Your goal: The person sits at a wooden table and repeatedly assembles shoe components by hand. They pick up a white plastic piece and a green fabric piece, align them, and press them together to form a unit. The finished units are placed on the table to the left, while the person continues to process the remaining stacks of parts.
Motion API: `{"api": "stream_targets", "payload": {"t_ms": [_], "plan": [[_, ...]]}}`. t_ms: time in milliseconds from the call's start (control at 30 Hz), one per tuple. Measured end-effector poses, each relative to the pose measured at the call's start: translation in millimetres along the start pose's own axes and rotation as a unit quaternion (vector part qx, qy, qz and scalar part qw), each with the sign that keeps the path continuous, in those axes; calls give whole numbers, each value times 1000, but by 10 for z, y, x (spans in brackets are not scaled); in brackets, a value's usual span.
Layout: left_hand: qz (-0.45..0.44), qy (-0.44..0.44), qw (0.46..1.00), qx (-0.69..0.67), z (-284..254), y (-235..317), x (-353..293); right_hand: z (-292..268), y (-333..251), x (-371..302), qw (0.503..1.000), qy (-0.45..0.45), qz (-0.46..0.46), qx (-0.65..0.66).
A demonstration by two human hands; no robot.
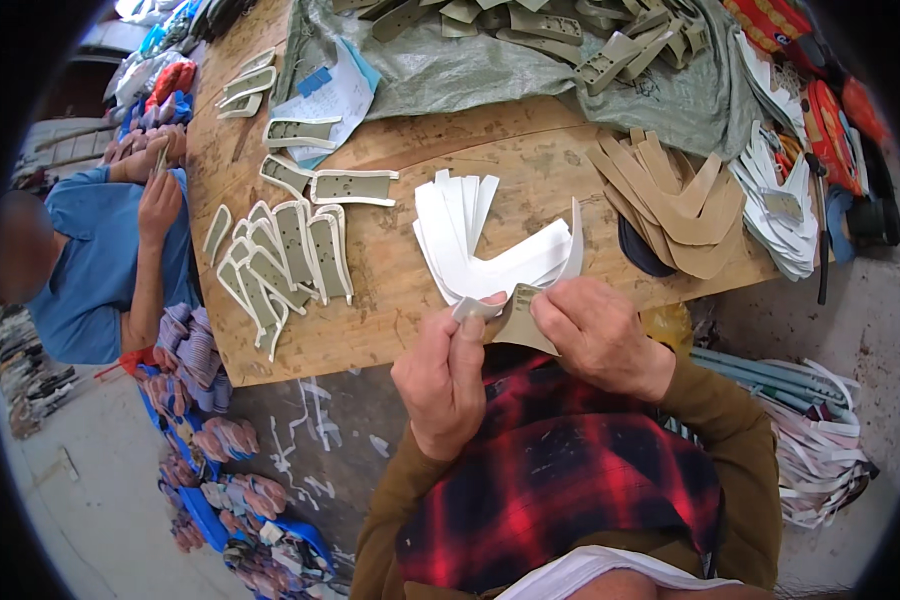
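Note:
At the table's near edge, both my hands pinch one olive-grey curved piece with small holes (522, 325). My left hand (442, 378) is closed, thumb on top, around a pale end at its left. The fingers of my right hand (602, 335) are closed on its right side. A thin white curved strip (574, 243) rises beside my right fingers; whether it is attached to the piece is hidden. Just beyond my hands lies a fanned stack of white V-shaped strips (450, 235). White-edged olive pieces (295, 240) are grouped to the left on the wooden table (370, 290).
Loose olive pieces (610, 60) lie on a grey-green woven sheet (450, 75) at the back. Tan V-shaped sheets (685, 205) and more white strips (782, 225) are at the right. A person in a blue shirt (115, 250) works at the left edge. Bundled items (225, 440) stand below.

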State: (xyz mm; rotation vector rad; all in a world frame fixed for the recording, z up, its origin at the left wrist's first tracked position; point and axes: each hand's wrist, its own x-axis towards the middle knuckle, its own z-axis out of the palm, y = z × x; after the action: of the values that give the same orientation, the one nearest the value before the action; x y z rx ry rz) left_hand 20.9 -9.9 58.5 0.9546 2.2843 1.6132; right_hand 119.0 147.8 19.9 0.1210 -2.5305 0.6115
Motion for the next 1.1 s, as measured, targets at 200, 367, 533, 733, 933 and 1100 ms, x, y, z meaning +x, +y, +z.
{"api": "stream_targets", "payload": {"t_ms": [200, 367, 533, 733, 933, 1100], "plan": [[-13, -21, 999, 30, 11, 55, -11, 31, 20, 10, 1000, -5, 12, -12], [-18, -71, 997, 34, -3, -21, -25, 50, 24, 1, 1000, -15, 26, -7], [-26, -107, 994, 17, -8, -31, 1, 83, 32, -39, 999, -31, 43, -14], [-77, -72, 980, -170, 69, -114, -6, -1, 35, 40, 994, -67, 79, 27], [-243, -116, 799, -538, 94, -195, 228, -265, -25, 294, 938, -70, 152, 302], [-38, -46, 974, -217, 172, -277, 186, -188, -49, 195, 927, -95, 201, 303]]}}
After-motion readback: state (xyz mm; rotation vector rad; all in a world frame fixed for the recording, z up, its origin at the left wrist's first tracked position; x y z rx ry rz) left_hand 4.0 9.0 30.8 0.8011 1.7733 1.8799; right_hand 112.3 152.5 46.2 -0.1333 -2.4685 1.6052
